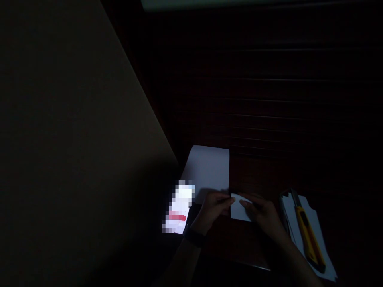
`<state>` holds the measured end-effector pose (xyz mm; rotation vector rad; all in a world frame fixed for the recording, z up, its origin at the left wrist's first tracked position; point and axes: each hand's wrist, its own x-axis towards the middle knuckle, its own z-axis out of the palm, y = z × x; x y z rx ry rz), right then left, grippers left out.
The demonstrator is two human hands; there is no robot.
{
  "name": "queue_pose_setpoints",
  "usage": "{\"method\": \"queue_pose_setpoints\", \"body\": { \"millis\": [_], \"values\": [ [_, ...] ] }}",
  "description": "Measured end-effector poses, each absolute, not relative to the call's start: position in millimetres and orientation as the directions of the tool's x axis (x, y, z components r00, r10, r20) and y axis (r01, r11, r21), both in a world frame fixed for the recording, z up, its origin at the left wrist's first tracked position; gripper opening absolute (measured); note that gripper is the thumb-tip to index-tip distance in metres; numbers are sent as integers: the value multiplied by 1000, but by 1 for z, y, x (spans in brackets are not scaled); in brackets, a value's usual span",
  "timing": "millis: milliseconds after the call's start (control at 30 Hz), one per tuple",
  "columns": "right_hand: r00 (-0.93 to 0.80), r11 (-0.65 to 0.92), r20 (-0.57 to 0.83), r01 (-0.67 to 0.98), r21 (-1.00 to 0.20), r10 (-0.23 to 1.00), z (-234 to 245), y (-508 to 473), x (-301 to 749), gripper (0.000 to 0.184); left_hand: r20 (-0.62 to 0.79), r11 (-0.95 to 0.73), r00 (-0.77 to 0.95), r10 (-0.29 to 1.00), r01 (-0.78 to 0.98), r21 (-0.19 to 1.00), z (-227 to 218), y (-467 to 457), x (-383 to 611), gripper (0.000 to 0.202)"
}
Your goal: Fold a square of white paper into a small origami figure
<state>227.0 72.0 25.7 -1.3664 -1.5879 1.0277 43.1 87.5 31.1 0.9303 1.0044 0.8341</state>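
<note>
On a dim wooden surface (254, 171), a white paper slip (239, 210) is pinched between left hand (214, 209) and right hand (263, 215), with a yellow utility knife (309, 235) laid at four o'clock, nearer the right.

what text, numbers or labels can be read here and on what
No text can be read.
The lit screen: blurred into blocks, only white and a red bar.
The small white paper, held by the left hand and right hand: looks blank.
The yellow utility knife: too dark to show any brand.
</note>
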Motion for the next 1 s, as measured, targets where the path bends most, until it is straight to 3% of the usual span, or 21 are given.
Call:
{"method": "queue_pose_setpoints", "body": {
  "millis": [300,800,1000],
  "values": [
    [-10,-18,-22,316,-948,1000,27,72,228,33,-323,363,233,917,-160,918,27,89,42,32],
    [33,-108,-102,272,-956,994,25,71,230,31,-345,407,289,893,-193,893,35,86,43,37],
    [-10,-67,-71,228,-971,997,31,70,227,31,-311,393,349,884,-196,898,27,87,40,36]
  ]
}}
